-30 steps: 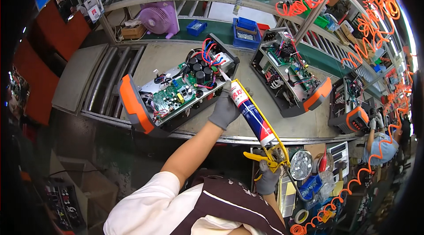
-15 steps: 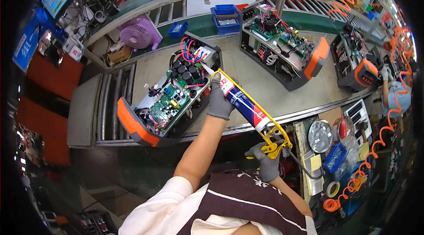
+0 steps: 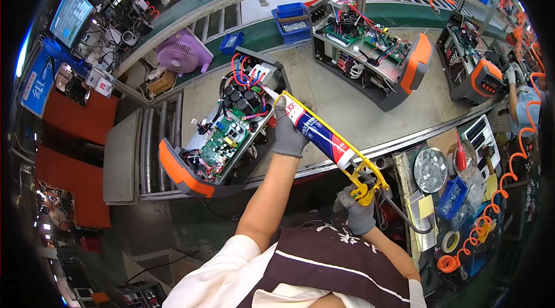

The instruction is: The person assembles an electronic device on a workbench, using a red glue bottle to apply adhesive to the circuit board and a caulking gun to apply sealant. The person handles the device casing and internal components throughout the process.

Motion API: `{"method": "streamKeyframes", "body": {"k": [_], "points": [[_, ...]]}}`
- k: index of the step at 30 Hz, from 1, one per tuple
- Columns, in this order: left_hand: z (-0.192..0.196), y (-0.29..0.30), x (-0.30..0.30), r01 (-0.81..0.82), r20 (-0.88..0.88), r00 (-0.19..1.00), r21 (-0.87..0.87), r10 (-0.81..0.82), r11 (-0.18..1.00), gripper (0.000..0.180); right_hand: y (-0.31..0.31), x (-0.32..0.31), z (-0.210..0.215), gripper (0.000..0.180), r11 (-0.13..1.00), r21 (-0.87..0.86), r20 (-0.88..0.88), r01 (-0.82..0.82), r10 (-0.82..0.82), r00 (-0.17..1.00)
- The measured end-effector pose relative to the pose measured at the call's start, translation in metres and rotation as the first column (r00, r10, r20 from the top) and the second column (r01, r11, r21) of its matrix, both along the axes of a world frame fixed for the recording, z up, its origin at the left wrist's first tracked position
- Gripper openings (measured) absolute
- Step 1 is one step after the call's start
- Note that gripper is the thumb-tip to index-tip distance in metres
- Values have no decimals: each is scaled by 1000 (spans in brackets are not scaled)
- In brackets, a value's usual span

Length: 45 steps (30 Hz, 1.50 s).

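My gloved left hand (image 3: 290, 133) is wrapped round the front of a caulking gun (image 3: 363, 193), close to its nozzle end. A white, blue and red sealant cartridge (image 3: 321, 139) lies in the yellow frame. At the rear, my gloved right hand (image 3: 359, 215) is closed on the handle and trigger. The nozzle (image 3: 269, 92) points into an opened machine (image 3: 184, 170) with an orange end panel, beside black capacitors (image 3: 243, 97) and red and blue wires (image 3: 247, 78). Whether the tip touches anything, I cannot tell. A green circuit board (image 3: 222, 141) lies nearer me in that machine.
More opened machines (image 3: 404, 71) stand to the right on the bench (image 3: 300, 71). Blue bins (image 3: 292, 24) and a purple fan (image 3: 182, 56) are behind. At right are a parts tray (image 3: 430, 169) and a coiled orange hose (image 3: 480, 224). A co-worker's gloved hand (image 3: 511, 75) is at far right.
The whole view has shifted slightly. Both hands keep their hold on the caulking gun, and its nozzle stays by the same wires and capacitors. My right fingers look drawn in closer at the trigger.
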State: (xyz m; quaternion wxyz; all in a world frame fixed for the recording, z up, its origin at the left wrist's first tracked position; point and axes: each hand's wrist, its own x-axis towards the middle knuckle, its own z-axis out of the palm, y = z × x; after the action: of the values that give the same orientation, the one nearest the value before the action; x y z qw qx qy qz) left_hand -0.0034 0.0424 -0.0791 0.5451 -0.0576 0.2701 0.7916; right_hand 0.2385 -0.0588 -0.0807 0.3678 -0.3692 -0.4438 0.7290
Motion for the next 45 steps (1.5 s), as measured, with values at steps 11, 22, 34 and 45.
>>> {"method": "streamKeyframes", "body": {"k": [11,22,34,45], "points": [[-9,4,-3,-3,-7,1000,15,3,1000,49,5,1,-1,20,999,20,64,33,-35,997],[-2,5,1,-26,15,1000,25,26,999,48,7,2,7,19,999,28,89,42,-44,995],[5,-2,7,15,39,999,163,-22,986,50,7,11,14,15,950,302,319,-83,-18,948],[6,-3,21,-37,200,980,219,-8,975,48,14,26,44,11,991,136,218,-3,-27,976]]}}
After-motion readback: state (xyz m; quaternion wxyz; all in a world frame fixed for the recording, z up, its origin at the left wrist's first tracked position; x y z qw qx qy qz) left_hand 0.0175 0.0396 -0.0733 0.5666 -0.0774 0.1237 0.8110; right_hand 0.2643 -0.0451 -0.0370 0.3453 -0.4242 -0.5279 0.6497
